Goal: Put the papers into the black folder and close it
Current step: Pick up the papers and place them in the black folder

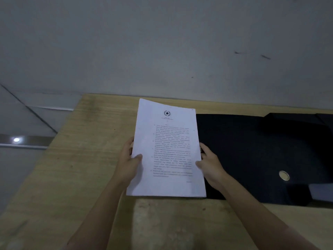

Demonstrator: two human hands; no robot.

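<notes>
A stack of white printed papers (167,150) with a star emblem at the top is lifted above the wooden table, tilted toward me. My left hand (128,160) grips its left edge, thumb on the front. Gripping the right edge is my right hand (210,164). The black folder (255,152) lies open and flat on the table just to the right of the papers, with a round metal ring hole (284,175) near its right side. The papers' right edge overlaps the folder's left edge in view.
The light wooden table (86,168) runs up to a grey wall (162,47) behind. To the left of the table's edge lies a tiled floor (21,123) with a light reflection. A pale label (321,193) sits on the folder's right part.
</notes>
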